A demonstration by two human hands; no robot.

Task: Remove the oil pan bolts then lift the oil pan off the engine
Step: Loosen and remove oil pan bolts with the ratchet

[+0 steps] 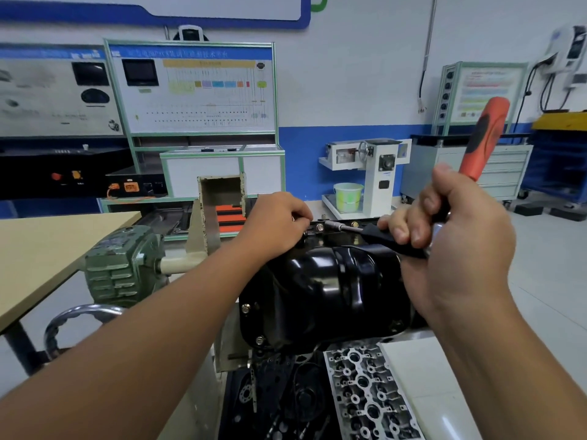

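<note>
Four bolts [245, 309] I count on one black pan [324, 293]; right hand [457, 249] clenches ratchet [484, 138], left hand [279, 223] pinches at twelve o'clock rim.

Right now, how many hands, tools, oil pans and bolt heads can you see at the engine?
Hands: 2, left hand and right hand
Tools: 1, orange-handled wrench
Oil pans: 1, black oil pan
Bolt heads plainly showing: 4; the hands may hide others
Total: 8
</note>
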